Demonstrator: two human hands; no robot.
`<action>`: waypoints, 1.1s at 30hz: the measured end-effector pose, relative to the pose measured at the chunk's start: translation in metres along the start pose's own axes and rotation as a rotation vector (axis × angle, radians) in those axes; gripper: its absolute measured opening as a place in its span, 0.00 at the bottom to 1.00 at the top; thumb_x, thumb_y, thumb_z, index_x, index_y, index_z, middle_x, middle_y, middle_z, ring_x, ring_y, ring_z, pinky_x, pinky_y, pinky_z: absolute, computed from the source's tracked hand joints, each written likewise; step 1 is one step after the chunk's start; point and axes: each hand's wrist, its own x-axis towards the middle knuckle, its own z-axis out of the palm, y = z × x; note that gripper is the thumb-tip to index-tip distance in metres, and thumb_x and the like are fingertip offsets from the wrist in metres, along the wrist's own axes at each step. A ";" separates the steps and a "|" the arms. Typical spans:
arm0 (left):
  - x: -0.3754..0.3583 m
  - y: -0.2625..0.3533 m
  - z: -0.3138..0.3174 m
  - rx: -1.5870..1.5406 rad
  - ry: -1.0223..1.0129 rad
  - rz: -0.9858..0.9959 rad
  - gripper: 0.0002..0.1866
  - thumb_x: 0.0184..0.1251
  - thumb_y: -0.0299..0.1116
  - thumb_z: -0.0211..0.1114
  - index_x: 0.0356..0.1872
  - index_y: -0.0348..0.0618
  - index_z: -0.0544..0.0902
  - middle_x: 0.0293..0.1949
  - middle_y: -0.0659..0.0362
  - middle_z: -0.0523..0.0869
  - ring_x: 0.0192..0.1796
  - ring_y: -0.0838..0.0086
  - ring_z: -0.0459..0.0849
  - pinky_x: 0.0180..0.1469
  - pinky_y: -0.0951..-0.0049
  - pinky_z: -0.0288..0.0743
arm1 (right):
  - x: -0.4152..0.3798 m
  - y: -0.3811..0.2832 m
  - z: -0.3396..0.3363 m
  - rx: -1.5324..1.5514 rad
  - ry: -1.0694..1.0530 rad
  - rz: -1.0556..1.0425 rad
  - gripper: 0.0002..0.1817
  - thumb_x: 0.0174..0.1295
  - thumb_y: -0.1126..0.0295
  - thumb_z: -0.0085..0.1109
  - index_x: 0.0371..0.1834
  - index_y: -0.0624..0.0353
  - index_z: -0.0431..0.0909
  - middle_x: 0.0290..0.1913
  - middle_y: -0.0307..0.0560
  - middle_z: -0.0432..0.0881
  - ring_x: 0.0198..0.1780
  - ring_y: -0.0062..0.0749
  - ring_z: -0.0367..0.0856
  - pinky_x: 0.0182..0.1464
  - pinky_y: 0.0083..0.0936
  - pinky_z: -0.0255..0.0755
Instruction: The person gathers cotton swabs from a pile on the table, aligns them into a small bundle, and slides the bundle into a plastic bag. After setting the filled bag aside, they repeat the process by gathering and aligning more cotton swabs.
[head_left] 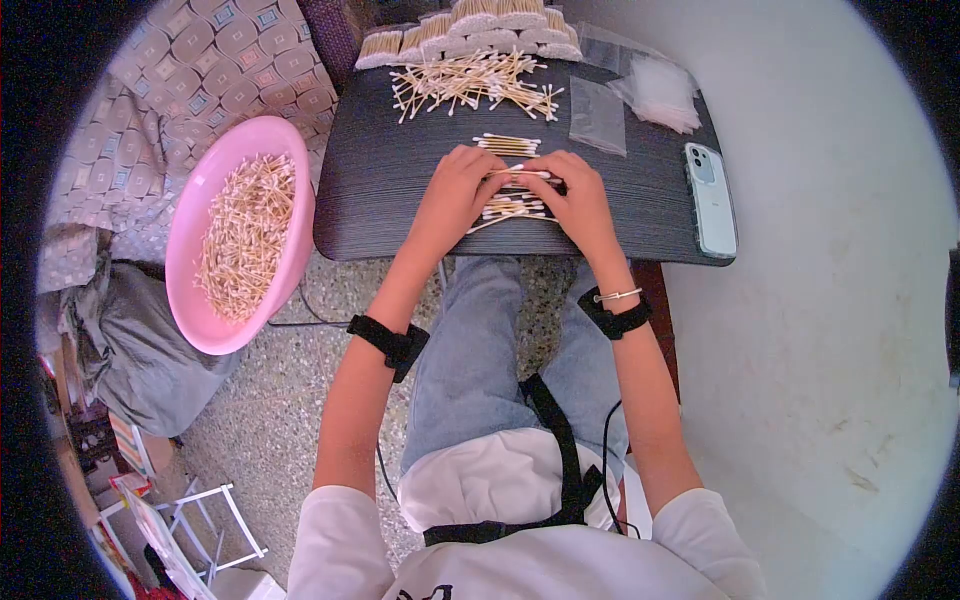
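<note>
My left hand (467, 187) and my right hand (568, 190) meet over the near half of the dark table, fingers curled inward. Between their fingertips a few cotton swabs (520, 172) lie crosswise, gripped at both ends. Just beyond my fingers is a small row of aligned cotton swabs (508, 145). Under and nearer than my hands lie more loose cotton swabs (512, 208), partly hidden by my fingers. A heaped pile of cotton swabs (470, 82) spreads farther back.
Packed swab bundles (480, 30) line the table's (370, 190) back edge. Clear plastic bags (655, 92) lie at the back right, with a phone (711, 200) at the right edge. Left of the table, a pink basin (190, 270) holds many swabs. A wall (820, 250) stands close right.
</note>
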 end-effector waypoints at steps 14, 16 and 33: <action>-0.001 0.000 -0.004 -0.200 0.025 -0.127 0.10 0.66 0.31 0.66 0.43 0.36 0.85 0.35 0.55 0.86 0.35 0.65 0.82 0.40 0.69 0.75 | 0.000 0.000 -0.003 0.062 0.008 0.021 0.09 0.61 0.66 0.63 0.36 0.61 0.85 0.32 0.48 0.81 0.35 0.41 0.79 0.39 0.32 0.71; -0.001 0.007 -0.009 -0.279 -0.005 -0.265 0.10 0.67 0.31 0.65 0.45 0.37 0.85 0.34 0.55 0.86 0.34 0.66 0.82 0.41 0.69 0.75 | 0.000 0.000 -0.002 0.067 0.015 0.030 0.09 0.62 0.66 0.63 0.35 0.61 0.85 0.31 0.48 0.81 0.34 0.41 0.79 0.38 0.33 0.71; 0.002 -0.001 -0.009 0.202 0.027 0.012 0.15 0.63 0.27 0.65 0.51 0.50 0.86 0.41 0.58 0.78 0.49 0.60 0.72 0.56 0.63 0.69 | -0.004 0.003 -0.007 0.072 0.267 0.171 0.10 0.61 0.66 0.66 0.38 0.62 0.87 0.29 0.47 0.81 0.28 0.31 0.78 0.32 0.26 0.68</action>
